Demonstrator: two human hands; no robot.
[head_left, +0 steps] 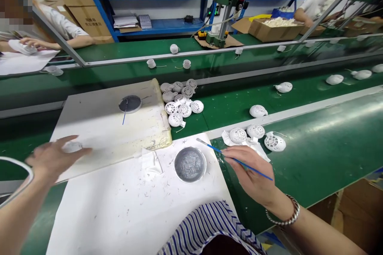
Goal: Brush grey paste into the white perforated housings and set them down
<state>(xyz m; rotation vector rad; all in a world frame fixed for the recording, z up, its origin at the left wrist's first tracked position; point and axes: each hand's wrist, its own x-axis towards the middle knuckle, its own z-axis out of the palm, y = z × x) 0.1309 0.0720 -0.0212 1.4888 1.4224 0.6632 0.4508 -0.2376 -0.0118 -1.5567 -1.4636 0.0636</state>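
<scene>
My left hand (pixel 52 157) is at the left, its thumb and fingers curved around a small white piece (pixel 72 146), partly hidden by the fingers. My right hand (pixel 249 171) is closed on a thin blue paintbrush (pixel 214 148). The brush tip points left, just above and right of a round tub of grey paint (pixel 190 164). That tub stands on a white sheet (pixel 113 211) marked with grey flecks. Beyond my right hand, white openwork egg-shaped pieces (pixel 238 135) lie partly on a white cloth (pixel 260 150).
More openwork pieces (pixel 181 99) are heaped beside a pale board (pixel 98 127). On the board sits a second grey paint tub (pixel 130 104) with a brush. Single pieces (pixel 283 87) lie along the green belt. Two other people work across it. A crumpled tissue (pixel 152 162) lies nearby.
</scene>
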